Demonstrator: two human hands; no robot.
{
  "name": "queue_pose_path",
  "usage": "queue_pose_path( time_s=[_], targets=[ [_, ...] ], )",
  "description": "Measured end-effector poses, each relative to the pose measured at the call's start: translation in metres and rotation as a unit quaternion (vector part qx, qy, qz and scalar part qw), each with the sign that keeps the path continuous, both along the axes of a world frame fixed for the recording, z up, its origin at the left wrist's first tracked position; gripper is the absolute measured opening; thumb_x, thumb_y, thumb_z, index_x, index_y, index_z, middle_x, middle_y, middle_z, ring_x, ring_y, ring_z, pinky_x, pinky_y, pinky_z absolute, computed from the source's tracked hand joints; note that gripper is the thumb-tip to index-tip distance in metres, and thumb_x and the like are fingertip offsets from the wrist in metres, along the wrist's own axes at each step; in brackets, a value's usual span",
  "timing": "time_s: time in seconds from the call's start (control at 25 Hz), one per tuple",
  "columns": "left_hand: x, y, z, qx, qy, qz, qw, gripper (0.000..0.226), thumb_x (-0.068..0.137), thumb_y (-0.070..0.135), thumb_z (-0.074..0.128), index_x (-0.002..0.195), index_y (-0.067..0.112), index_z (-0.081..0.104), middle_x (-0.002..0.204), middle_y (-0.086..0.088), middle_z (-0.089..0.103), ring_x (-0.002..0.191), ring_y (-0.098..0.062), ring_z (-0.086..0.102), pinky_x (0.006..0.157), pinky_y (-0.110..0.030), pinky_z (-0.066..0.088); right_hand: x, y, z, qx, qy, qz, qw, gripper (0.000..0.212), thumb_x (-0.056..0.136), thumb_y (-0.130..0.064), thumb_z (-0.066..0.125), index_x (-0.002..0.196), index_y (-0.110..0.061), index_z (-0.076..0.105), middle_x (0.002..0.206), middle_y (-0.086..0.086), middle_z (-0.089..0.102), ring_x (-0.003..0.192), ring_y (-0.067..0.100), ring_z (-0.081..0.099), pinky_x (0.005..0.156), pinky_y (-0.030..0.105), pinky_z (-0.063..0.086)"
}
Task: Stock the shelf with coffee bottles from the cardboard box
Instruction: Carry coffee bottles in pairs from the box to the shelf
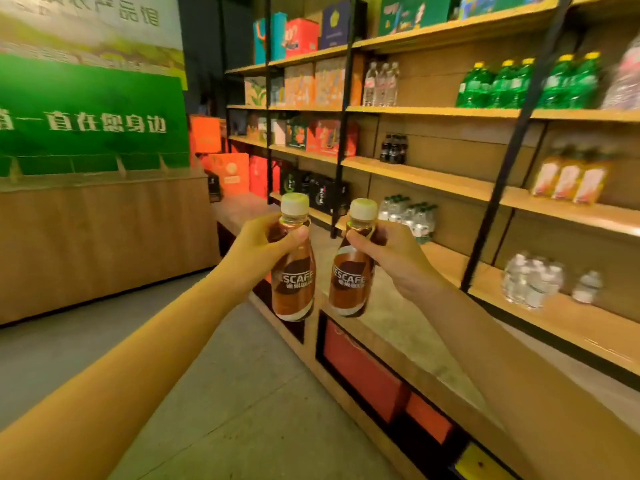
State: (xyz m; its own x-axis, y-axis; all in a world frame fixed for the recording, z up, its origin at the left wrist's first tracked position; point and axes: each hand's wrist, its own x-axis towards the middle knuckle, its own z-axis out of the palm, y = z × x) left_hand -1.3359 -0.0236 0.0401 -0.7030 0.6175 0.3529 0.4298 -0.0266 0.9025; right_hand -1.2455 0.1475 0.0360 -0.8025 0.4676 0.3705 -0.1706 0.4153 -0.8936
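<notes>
Each of my hands holds one brown coffee bottle with a white cap, upright, out in front of me. My left hand (258,251) grips the neck of the left coffee bottle (294,282). My right hand (388,252) grips the neck of the right coffee bottle (349,282). The two bottles hang side by side, a small gap apart, over the edge of the low wooden ledge (391,317) of the shelf unit (433,178). The cardboard box is out of view.
The wooden shelves at right carry green bottles (526,84), orange drinks (568,178), dark bottles (393,148) and clear water bottles (533,282), with bare stretches between them. Gift boxes (301,38) fill the far shelves. A wooden counter (104,237) with a green sign stands left; grey floor lies below.
</notes>
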Motion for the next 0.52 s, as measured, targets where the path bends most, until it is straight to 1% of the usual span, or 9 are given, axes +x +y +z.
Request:
queue_pose_path(
  time_s=[0.08, 0.16, 0.24, 0.32, 0.36, 0.4, 0.44, 0.48, 0.52],
  targets=[
    [0.026, 0.07, 0.005, 0.004, 0.008, -0.046, 0.999, 0.013, 0.09, 0.022, 0.056, 0.102, 0.021, 0.061, 0.1, 0.001, 0.067, 0.095, -0.009, 0.063, 0.083, -0.025, 0.049, 0.04, 0.063, 0.007, 0.006, -0.008, -0.056, 0.998, 0.004, 0.087, -0.019, 0.063, 0.089, -0.021, 0.063, 0.08, -0.007, 0.065, 0.075, 0.002, 0.06, 0.064, 0.012, 0.045],
    [0.058, 0.143, 0.006, 0.011, 0.011, -0.086, 0.996, 0.021, 0.09, 0.022, 0.056, 0.109, 0.015, 0.06, 0.103, -0.003, 0.067, 0.097, -0.011, 0.063, 0.084, -0.025, 0.049, 0.085, 0.128, 0.012, 0.015, -0.016, -0.103, 0.994, 0.01, 0.087, -0.022, 0.063, 0.095, -0.016, 0.064, 0.085, -0.003, 0.066, 0.08, 0.008, 0.062, 0.067, 0.017, 0.046],
    [0.091, 0.209, 0.007, 0.015, -0.001, -0.116, 0.993, 0.025, 0.089, 0.024, 0.057, 0.112, 0.014, 0.059, 0.106, -0.005, 0.067, 0.099, -0.014, 0.062, 0.085, -0.028, 0.048, 0.13, 0.186, 0.017, 0.029, -0.023, -0.137, 0.99, 0.014, 0.087, -0.023, 0.064, 0.098, -0.013, 0.065, 0.088, 0.002, 0.067, 0.08, 0.009, 0.062, 0.069, 0.02, 0.046],
    [0.124, 0.272, 0.008, 0.02, -0.007, -0.141, 0.99, 0.028, 0.089, 0.027, 0.057, 0.114, 0.015, 0.057, 0.108, -0.004, 0.065, 0.101, -0.017, 0.061, 0.088, -0.033, 0.047, 0.172, 0.237, 0.021, 0.037, -0.025, -0.166, 0.985, 0.011, 0.087, -0.023, 0.063, 0.093, -0.015, 0.065, 0.087, 0.002, 0.068, 0.078, 0.006, 0.062, 0.069, 0.019, 0.048],
    [0.142, 0.305, 0.009, 0.023, -0.006, -0.157, 0.987, 0.023, 0.089, 0.027, 0.056, 0.111, 0.018, 0.058, 0.105, -0.002, 0.064, 0.099, -0.016, 0.06, 0.087, -0.032, 0.047, 0.196, 0.261, 0.023, 0.039, -0.028, -0.184, 0.982, 0.007, 0.087, -0.023, 0.062, 0.09, -0.017, 0.064, 0.085, -0.001, 0.067, 0.076, 0.004, 0.061, 0.068, 0.016, 0.048],
    [0.158, 0.333, 0.009, 0.025, -0.009, -0.173, 0.985, 0.015, 0.09, 0.026, 0.056, 0.104, 0.023, 0.058, 0.1, 0.002, 0.064, 0.094, -0.011, 0.06, 0.083, -0.029, 0.047, 0.215, 0.283, 0.024, 0.039, -0.031, -0.202, 0.978, 0.005, 0.088, -0.023, 0.062, 0.089, -0.018, 0.064, 0.083, -0.003, 0.066, 0.074, 0.003, 0.061, 0.067, 0.014, 0.048],
    [0.172, 0.36, 0.011, 0.029, -0.014, -0.19, 0.981, 0.008, 0.09, 0.025, 0.055, 0.098, 0.027, 0.058, 0.095, 0.007, 0.063, 0.088, -0.005, 0.059, 0.077, -0.024, 0.046, 0.233, 0.304, 0.024, 0.034, -0.031, -0.217, 0.975, 0.007, 0.088, -0.022, 0.062, 0.091, -0.017, 0.064, 0.084, -0.004, 0.066, 0.076, 0.004, 0.061, 0.068, 0.015, 0.048],
    [0.186, 0.387, 0.012, 0.032, -0.019, -0.206, 0.978, 0.006, 0.091, 0.025, 0.055, 0.095, 0.029, 0.057, 0.091, 0.01, 0.062, 0.084, -0.001, 0.058, 0.072, -0.021, 0.045, 0.25, 0.326, 0.025, 0.029, -0.029, -0.237, 0.971, 0.012, 0.087, -0.022, 0.062, 0.095, -0.013, 0.065, 0.087, -0.001, 0.067, 0.08, 0.007, 0.063, 0.071, 0.019, 0.049],
    [0.198, 0.411, 0.014, 0.032, -0.019, -0.22, 0.975, 0.007, 0.091, 0.026, 0.054, 0.097, 0.028, 0.058, 0.091, 0.011, 0.062, 0.084, 0.0, 0.057, 0.071, -0.019, 0.043, 0.266, 0.345, 0.025, 0.022, -0.028, -0.256, 0.966, 0.018, 0.087, -0.021, 0.063, 0.101, -0.009, 0.066, 0.091, 0.002, 0.068, 0.084, 0.012, 0.063, 0.074, 0.023, 0.05]
  ],
)
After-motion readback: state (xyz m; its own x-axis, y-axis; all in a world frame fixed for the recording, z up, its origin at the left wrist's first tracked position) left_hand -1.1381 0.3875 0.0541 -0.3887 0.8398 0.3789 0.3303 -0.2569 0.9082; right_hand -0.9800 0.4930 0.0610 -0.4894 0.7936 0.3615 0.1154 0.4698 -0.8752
